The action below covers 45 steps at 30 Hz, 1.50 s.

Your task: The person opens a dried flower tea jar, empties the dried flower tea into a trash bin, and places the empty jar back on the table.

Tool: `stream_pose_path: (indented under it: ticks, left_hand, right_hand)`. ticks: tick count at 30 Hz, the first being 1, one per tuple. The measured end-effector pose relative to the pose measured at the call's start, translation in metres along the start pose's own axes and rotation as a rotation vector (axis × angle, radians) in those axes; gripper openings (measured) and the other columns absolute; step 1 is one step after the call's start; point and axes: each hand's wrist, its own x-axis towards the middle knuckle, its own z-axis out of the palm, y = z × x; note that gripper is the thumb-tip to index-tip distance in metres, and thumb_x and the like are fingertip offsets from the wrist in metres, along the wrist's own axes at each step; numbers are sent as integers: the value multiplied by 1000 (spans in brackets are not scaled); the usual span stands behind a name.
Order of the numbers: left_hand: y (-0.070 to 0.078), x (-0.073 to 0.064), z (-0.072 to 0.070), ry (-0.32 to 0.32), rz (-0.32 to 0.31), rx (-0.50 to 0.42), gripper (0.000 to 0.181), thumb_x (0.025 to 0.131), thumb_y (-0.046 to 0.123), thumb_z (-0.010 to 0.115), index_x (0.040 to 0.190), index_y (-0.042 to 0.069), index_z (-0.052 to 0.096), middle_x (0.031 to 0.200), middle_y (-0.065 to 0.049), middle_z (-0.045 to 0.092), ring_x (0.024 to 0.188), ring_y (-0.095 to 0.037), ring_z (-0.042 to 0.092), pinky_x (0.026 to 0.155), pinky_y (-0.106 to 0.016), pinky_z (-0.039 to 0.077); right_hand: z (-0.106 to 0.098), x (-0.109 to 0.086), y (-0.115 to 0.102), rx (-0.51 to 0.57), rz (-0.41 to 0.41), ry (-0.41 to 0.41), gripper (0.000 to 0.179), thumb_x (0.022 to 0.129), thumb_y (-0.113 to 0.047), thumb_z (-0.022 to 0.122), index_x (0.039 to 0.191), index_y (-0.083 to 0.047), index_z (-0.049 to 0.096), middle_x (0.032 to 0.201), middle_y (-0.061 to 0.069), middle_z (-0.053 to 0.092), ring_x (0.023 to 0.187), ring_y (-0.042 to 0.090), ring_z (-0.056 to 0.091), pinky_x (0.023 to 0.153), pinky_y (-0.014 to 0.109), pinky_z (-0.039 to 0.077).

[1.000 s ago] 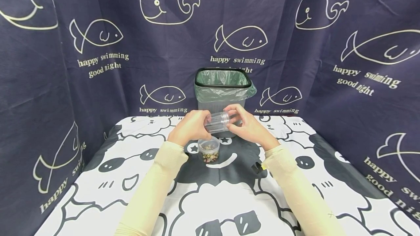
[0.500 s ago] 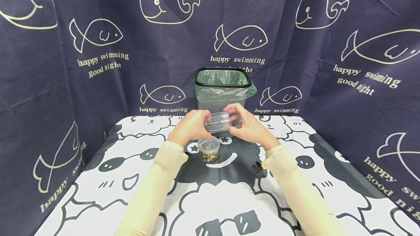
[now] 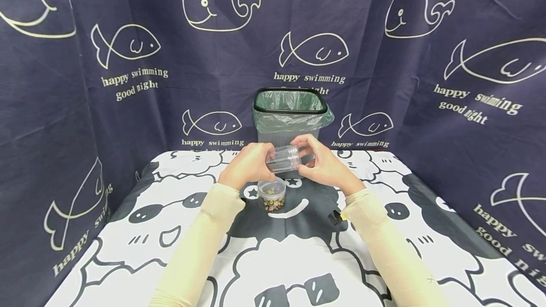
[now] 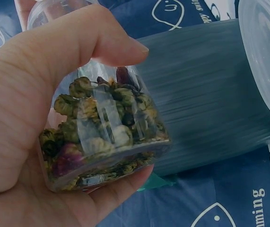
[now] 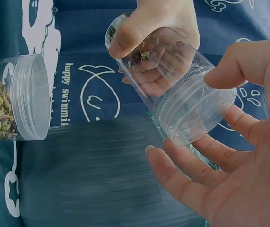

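Observation:
A clear plastic jar (image 3: 281, 160) lies tilted on its side in the air, in front of the bin. My left hand (image 3: 249, 165) grips its base end, thumb on one side and fingers round the other. Dried flower buds (image 4: 120, 106), greenish yellow with some dark red, lie in that end. My right hand (image 3: 323, 167) holds the clear ridged lid (image 5: 196, 111) at the other end between thumb and fingers. Below stands a second clear jar (image 3: 272, 195) with a translucent lid (image 5: 32, 97) and yellowish and pink dried buds inside.
Behind the hands stands a grey bin (image 3: 286, 135) with a black rim and a green bag (image 3: 294, 120) folded over it. A sheep-print cloth (image 3: 179, 240) covers the table. Dark blue fish-print curtains (image 3: 222, 70) enclose the back and sides.
The right hand's fingers have shifted very slightly at the lid since one second ago. The held jar, the left hand and the standing jar look unchanged.

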Motion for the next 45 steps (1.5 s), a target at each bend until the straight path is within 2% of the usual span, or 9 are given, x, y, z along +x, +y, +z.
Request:
stream_pose_path:
  ticks: [12,26,33,41,45]
  left_hand:
    - [0,0,0,2,0,-5,49,59,20,92,101,13,66,83,2,64,77,-18,60,74,-34,51]
    - [-1,0,0,5,2,6,49,59,21,92,100,13,65,83,2,63,77,-18,60,74,-35,51]
    - [-1,0,0,3,2,8,49,60,21,92,100,14,65,83,2,63,77,-17,59,73,-34,51]
    - [0,-1,0,3,-1,5,49,60,22,91,100,14,66,84,2,63,78,-17,59,73,-34,51]
    - [0,-1,0,4,0,-1,48,60,21,91,99,14,65,83,2,63,78,-18,59,73,-34,51]
  right_hand:
    - [-1,0,0,2,11,-4,63,86,-1,70,142,-20,48,138,10,58,116,29,64,79,41,59]
    - [-2,-1,-3,-16,20,8,55,93,-10,69,144,-18,50,139,12,60,114,30,66,83,44,56]
    - [-1,-1,-1,-8,43,17,50,97,-16,65,145,-19,50,138,13,60,109,29,68,77,39,60]
    - [1,0,0,34,130,27,45,104,-26,59,147,-15,49,133,16,61,97,33,71,71,37,61]
    - [1,0,-1,43,179,45,43,106,-32,56,146,-15,51,124,17,65,89,31,70,71,39,61]
